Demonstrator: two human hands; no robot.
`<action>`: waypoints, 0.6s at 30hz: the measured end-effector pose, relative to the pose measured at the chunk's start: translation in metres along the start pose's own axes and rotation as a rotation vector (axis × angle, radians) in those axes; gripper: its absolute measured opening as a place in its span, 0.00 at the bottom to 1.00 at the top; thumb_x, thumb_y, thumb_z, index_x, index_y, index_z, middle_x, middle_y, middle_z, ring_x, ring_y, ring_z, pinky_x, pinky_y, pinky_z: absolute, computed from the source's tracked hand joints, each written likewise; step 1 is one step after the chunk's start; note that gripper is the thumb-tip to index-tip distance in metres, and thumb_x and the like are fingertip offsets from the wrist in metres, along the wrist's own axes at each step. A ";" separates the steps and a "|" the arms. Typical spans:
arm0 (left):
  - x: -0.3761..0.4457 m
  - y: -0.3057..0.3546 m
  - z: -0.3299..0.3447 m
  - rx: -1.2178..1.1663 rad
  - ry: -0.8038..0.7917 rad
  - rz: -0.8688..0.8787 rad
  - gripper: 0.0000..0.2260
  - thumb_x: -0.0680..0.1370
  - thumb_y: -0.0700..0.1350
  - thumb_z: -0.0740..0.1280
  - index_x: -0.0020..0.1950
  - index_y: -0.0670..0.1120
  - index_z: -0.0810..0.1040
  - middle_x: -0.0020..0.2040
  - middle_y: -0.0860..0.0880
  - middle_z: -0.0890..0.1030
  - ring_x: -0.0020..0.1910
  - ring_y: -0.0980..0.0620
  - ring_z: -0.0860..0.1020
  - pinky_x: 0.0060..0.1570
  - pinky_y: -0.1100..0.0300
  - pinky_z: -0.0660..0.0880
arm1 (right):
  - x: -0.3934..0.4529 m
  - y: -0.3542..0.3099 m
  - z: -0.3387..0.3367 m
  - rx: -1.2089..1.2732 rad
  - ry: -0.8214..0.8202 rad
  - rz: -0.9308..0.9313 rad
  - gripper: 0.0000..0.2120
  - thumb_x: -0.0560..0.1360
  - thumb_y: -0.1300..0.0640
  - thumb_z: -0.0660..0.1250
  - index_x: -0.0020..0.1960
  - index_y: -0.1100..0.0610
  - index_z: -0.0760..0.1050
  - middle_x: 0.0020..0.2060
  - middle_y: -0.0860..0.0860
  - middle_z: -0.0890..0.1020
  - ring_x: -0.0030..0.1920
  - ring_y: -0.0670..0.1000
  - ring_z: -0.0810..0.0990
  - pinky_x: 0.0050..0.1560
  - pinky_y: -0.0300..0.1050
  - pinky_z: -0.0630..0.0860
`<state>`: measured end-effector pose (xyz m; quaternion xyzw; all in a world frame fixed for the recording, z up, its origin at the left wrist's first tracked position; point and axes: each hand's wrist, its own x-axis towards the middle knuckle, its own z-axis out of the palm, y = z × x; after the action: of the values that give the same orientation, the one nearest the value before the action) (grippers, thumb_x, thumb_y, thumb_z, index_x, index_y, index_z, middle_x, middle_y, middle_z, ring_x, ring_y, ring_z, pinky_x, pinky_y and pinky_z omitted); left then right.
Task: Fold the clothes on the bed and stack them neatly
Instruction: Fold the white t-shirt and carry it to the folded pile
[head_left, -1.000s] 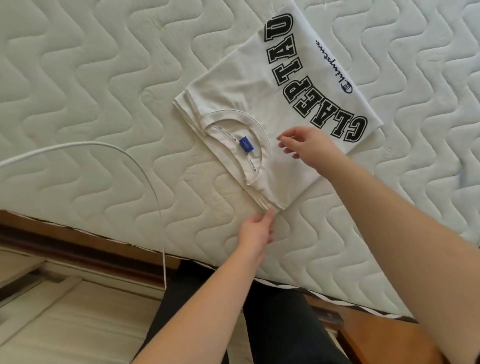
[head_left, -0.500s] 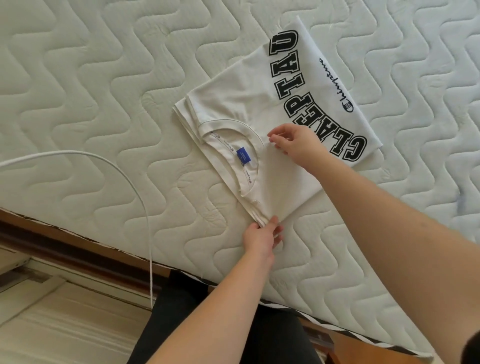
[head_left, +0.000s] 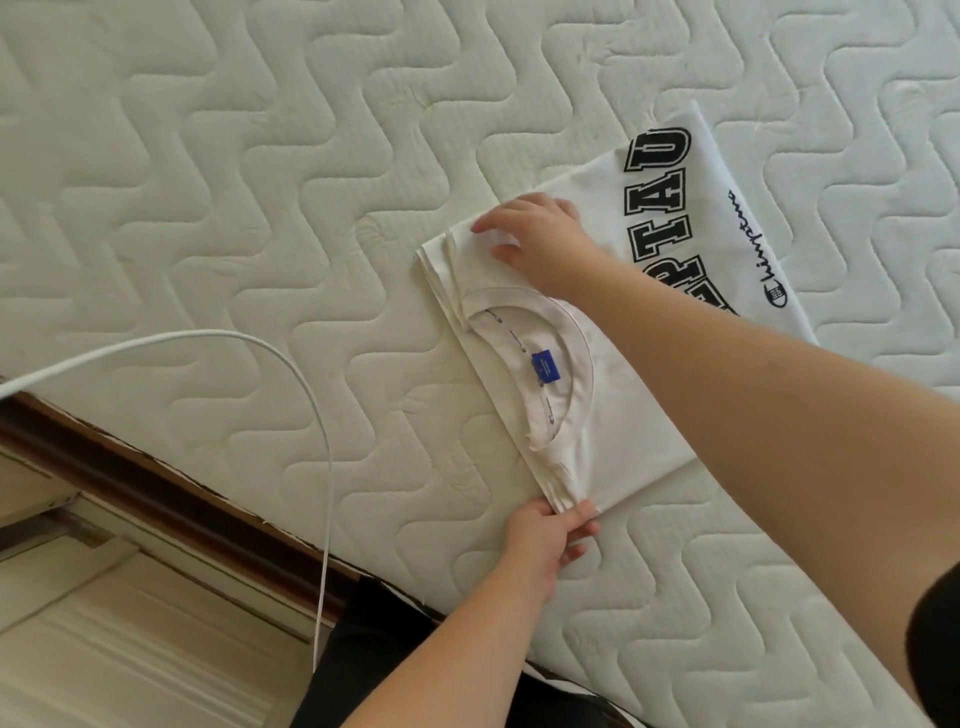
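A white T-shirt (head_left: 618, 415) with black block letters and a blue neck label lies partly folded on the quilted mattress (head_left: 260, 208). My left hand (head_left: 550, 535) pinches the shirt's near corner by the shoulder. My right hand (head_left: 535, 234) rests on the far corner of the collar end, fingers spread over the fabric. My right forearm crosses over the shirt and hides part of the lettering.
A white cable (head_left: 311, 415) loops over the mattress edge at the left and hangs down to the floor. The wooden bed frame (head_left: 130, 478) runs along the mattress's near edge. My dark trousers (head_left: 384, 665) show below the edge.
My right hand moved from the shirt's middle to its far collar-end corner. My left hand kept hold of the near corner. The view shifted, so the shirt sits further right.
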<state>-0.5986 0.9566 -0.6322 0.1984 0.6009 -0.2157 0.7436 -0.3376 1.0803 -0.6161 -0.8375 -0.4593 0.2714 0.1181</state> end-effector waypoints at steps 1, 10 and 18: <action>0.000 0.000 0.000 -0.002 0.002 0.003 0.06 0.74 0.39 0.73 0.50 0.43 0.80 0.39 0.50 0.85 0.33 0.59 0.82 0.33 0.64 0.74 | 0.009 -0.006 0.002 -0.034 -0.006 -0.037 0.18 0.80 0.54 0.63 0.70 0.45 0.71 0.69 0.44 0.73 0.72 0.52 0.63 0.70 0.51 0.55; 0.003 0.003 -0.001 0.012 0.003 -0.022 0.06 0.73 0.38 0.75 0.47 0.44 0.80 0.41 0.48 0.85 0.33 0.58 0.82 0.33 0.64 0.74 | 0.056 -0.027 -0.002 -0.319 -0.206 -0.066 0.19 0.74 0.50 0.70 0.63 0.49 0.72 0.60 0.50 0.75 0.63 0.55 0.69 0.64 0.51 0.59; 0.004 0.000 0.000 0.073 0.037 0.009 0.07 0.74 0.39 0.74 0.50 0.40 0.80 0.38 0.49 0.84 0.28 0.59 0.79 0.31 0.65 0.74 | 0.071 -0.031 -0.001 -0.494 -0.320 0.002 0.21 0.74 0.42 0.69 0.63 0.50 0.76 0.60 0.53 0.76 0.64 0.57 0.68 0.62 0.52 0.61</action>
<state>-0.5980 0.9566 -0.6363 0.2322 0.6052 -0.2305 0.7257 -0.3284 1.1565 -0.6262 -0.7880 -0.5233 0.2801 -0.1635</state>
